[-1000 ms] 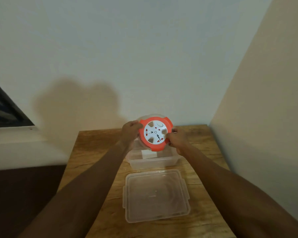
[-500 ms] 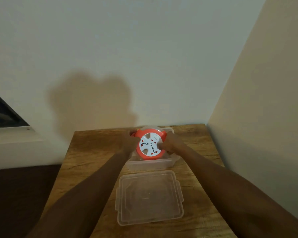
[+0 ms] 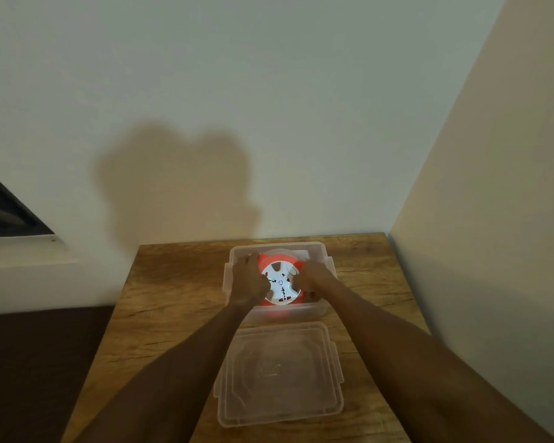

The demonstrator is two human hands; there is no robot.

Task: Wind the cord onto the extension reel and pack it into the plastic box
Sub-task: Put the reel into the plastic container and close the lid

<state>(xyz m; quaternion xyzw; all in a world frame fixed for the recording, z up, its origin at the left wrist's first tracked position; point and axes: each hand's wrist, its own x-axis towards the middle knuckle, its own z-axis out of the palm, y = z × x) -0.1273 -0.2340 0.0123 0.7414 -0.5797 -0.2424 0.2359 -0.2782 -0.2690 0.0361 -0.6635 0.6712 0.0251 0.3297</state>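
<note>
A wooden table (image 3: 179,282) stands in the corner of a room, its far edge against a pale wall and its right side close to a second wall. On the far part of the table sits a clear plastic box (image 3: 317,310), open at the top. The extension reel (image 3: 280,286), orange with a white socket face, lies inside the box, face up and tilted slightly toward the camera; its orange rim shows along the far side and at the near edge. The cord itself cannot be made out, as the reel's face and both hands cover the drum. The left hand (image 3: 248,281) is at the reel's left edge with fingers curled over the rim, gripping it. The right hand (image 3: 314,278) is at the reel's right edge, fingers likewise curled round the rim, so the reel is held on both sides within the box walls. Whether the reel's underside rests on the box floor cannot be told, since the translucent near wall blurs it. The box lid (image 3: 279,375), also clear plastic with side latch tabs, lies flat on the table just nearer the camera than the box, apart from both hands; the forearms pass on either side of it. A shadow of the person falls on the far wall above the table. At the left edge of the view a dark window (image 3: 4,212) with a pale sill is partly visible, and a dark surface lies below it, left of the table.
</note>
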